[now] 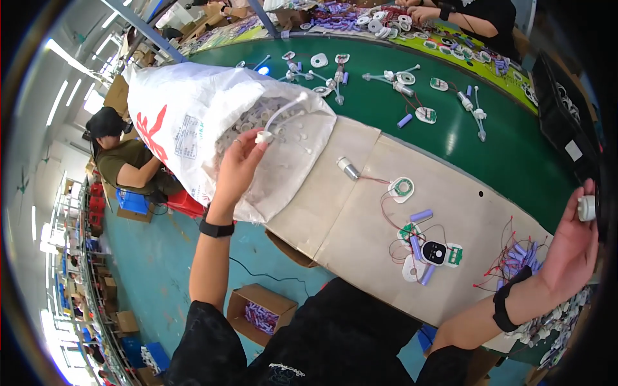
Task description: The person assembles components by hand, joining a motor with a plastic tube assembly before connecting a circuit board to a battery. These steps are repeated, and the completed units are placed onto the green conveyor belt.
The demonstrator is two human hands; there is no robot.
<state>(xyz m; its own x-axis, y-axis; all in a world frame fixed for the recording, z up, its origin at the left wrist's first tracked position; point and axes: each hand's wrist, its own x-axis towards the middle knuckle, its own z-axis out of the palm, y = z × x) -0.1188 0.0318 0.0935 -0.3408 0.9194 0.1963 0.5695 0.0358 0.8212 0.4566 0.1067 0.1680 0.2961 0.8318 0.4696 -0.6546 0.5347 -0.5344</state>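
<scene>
My left hand (237, 168) pinches a white plastic fitting with a curved, translucent stem (280, 114), at the mouth of a big white woven sack (177, 90). Loose small white and clear plastic pieces (248, 122) fill the sack's opening. Far to the right, my right hand (571, 248) has its fingers curled round a short white cylindrical part (586, 208), partly cut off by the dark rim. Between my hands, a small silver motor (348, 168) lies wired to a white round housing (402, 189). Nearer me are purple battery cells (421, 215) and a black-faced module (435, 253).
A green conveyor belt (444, 145) carries wired assemblies beyond the tan work board (335, 212). Purple cells with red wires (515, 264) are heaped near my right forearm. A black bin (560, 109) stands at far right. Other people work across the belt and at left.
</scene>
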